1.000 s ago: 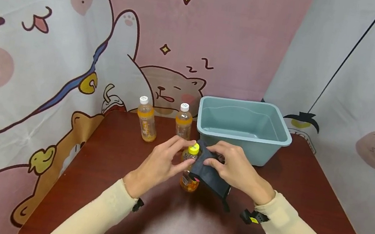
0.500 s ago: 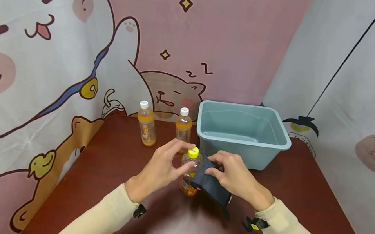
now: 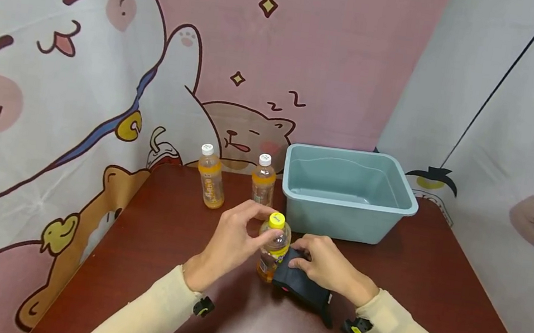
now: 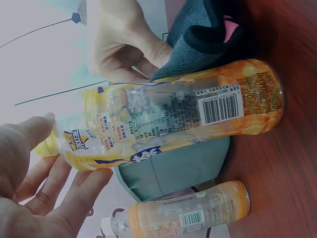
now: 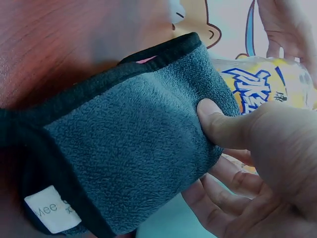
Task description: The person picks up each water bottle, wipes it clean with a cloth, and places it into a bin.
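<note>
A clear plastic drink bottle (image 3: pixel 278 253) with a yellow cap stands on the table. My left hand (image 3: pixel 232 240) holds it near the top, thumb on one side of the neck and fingers on the other. Its printed yellow label and barcode (image 4: pixel 221 107) face the left wrist camera. In my right hand (image 3: pixel 325 265) a folded dark grey cloth (image 3: pixel 302 288) is pinched between thumb and fingers, pressed along the bottle's right side. The right wrist view shows the cloth's black border and white tag (image 5: pixel 52 209). Part of the bottle is hidden behind the cloth.
Two white-capped bottles with orange bands stand farther back, one at the left (image 3: pixel 211 182) and one behind the held bottle (image 3: pixel 263 182). A blue-grey plastic bin (image 3: pixel 341 218) sits at the back right of the dark red table (image 3: pixel 160 242). Printed curtains (image 3: pixel 352 59) surround it.
My right hand has moved the cloth down along the bottle's side, showing more of the bottle's upper part. The left hand keeps its hold near the cap.
</note>
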A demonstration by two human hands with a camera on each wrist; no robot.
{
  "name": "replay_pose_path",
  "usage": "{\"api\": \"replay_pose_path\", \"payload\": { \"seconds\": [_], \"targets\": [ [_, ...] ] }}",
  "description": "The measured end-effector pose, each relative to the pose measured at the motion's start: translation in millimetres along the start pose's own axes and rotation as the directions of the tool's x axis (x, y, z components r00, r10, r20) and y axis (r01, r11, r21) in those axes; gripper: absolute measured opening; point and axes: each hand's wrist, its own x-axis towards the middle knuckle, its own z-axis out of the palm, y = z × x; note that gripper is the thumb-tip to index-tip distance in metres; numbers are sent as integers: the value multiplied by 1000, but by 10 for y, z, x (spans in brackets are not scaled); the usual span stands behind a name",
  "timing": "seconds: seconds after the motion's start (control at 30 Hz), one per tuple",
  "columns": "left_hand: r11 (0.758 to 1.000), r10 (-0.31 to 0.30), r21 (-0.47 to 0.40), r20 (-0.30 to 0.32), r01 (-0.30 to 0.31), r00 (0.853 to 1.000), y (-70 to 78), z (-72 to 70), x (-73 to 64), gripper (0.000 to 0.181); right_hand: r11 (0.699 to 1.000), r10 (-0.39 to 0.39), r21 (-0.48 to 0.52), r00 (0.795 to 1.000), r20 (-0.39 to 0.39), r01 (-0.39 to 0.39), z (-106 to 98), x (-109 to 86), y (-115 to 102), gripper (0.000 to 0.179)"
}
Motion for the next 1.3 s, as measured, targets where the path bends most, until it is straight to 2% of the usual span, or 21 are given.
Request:
{"api": "replay_pose_path", "payload": {
  "seconds": [0.2, 0.37, 0.67, 0.87, 1.3],
  "targets": [
    [998, -59, -29, 25, 59, 998, 4, -6, 29, 41, 1000, 6, 19, 1000, -16, -6, 45, 6, 51, 17],
    [998, -61, -26, 19, 62, 998, 12, -13, 21, 41, 999, 15, 51, 999, -44, -13, 39, -10, 38, 21],
    [997, -68, -39, 26, 69, 997, 25, -13, 26, 42, 997, 17, 74, 992, -129, -8, -167, -27, -76, 29],
    [997, -70, -44, 20, 71, 997, 4, -19, 13, 41, 998, -9, 56, 986, -164, 19, -305, -4, -179, 33],
    [995, -79, -63, 35, 81, 996, -6, -22, 16, 41, 996, -51, 63, 972, -229, 67, -452, 32, -336, 32]
  ]
}}
